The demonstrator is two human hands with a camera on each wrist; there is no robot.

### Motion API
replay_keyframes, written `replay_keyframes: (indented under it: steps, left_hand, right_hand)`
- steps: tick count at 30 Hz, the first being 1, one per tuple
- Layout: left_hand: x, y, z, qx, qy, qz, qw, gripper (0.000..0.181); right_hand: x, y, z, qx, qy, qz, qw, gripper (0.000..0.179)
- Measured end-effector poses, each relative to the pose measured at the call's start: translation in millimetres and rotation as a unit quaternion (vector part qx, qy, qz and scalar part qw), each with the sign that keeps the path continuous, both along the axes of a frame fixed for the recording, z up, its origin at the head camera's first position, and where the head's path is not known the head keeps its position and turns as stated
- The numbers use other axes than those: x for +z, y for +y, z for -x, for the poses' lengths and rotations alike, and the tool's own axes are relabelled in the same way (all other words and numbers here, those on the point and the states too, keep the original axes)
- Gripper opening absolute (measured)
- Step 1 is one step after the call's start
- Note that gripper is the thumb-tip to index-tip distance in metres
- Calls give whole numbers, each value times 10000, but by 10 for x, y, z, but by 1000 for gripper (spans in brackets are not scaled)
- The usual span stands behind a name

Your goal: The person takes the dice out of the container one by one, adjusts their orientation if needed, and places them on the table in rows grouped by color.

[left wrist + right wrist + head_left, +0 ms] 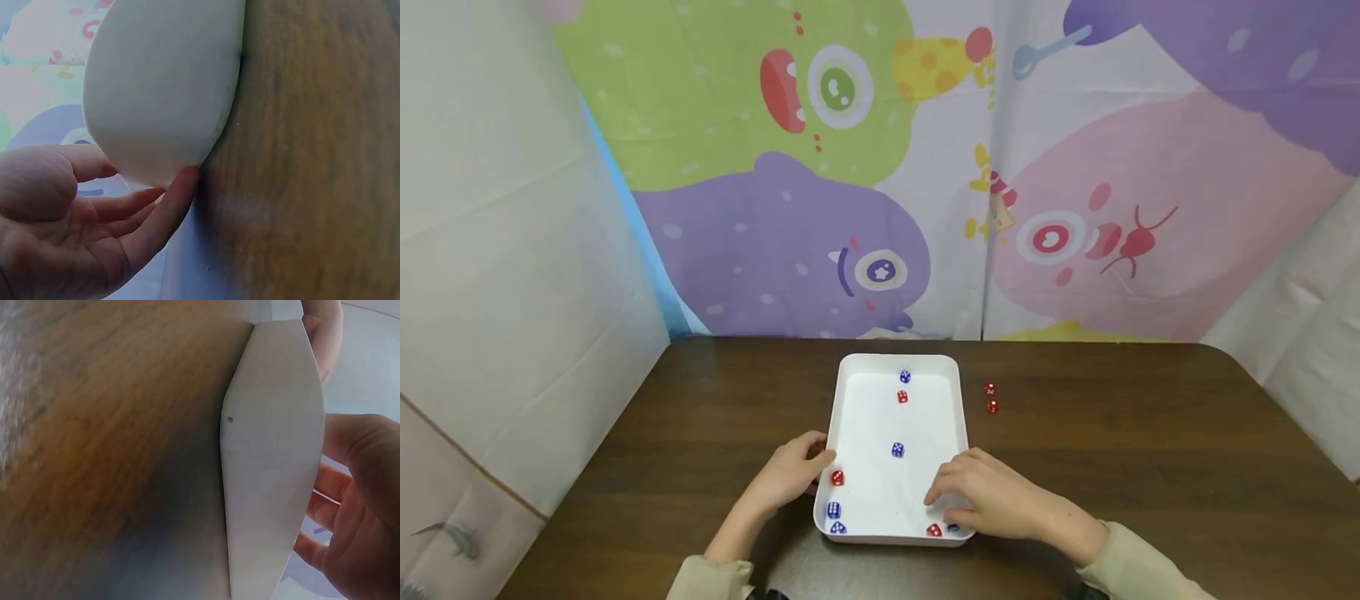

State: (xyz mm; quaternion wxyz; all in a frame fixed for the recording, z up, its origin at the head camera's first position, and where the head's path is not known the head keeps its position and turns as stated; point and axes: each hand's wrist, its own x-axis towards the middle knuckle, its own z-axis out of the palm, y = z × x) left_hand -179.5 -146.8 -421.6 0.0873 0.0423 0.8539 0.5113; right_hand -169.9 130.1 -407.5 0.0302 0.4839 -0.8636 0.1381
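Observation:
A white tray [880, 417] lies on the table with several red and blue dice in it. At its left wall, my left hand [792, 471] holds the tray, thumb at the rim and fingers along the outer side. My right hand [988, 496] reaches over the right wall, fingers bent loosely above the near right corner. Close under its thumb are a red die [934, 530] and a partly covered blue die [952, 527]. Near the left wall sit a red die [838, 477] and two blue dice, one [833, 510] above the other [838, 527]. A blue die [898, 450] lies mid-tray.
At the tray's far end are a blue die [906, 377] and a red die [902, 397]. Two red dice, one [990, 388] behind the other [993, 407], lie on the brown table [1112, 433] right of the tray. A cartoon-printed cloth [955, 167] hangs behind.

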Motion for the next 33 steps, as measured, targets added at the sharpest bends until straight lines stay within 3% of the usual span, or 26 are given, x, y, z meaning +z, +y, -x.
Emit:
replay_keyframes:
  steps: [10, 20, 33]
  left_hand:
    - [-7, -1, -1, 46, -32, 69, 10000, 33]
    - [-4, 3, 1, 79, -35, 92, 9999, 33]
    - [-25, -3, 9, 32, 7, 7, 10000, 33]
  right_hand:
    - [-24, -19, -40, 346, 76, -137, 9993, 17]
    - [2, -68, 13, 830, -135, -210, 9962, 15]
    - [-8, -132, 42, 974, -159, -379, 9944, 10]
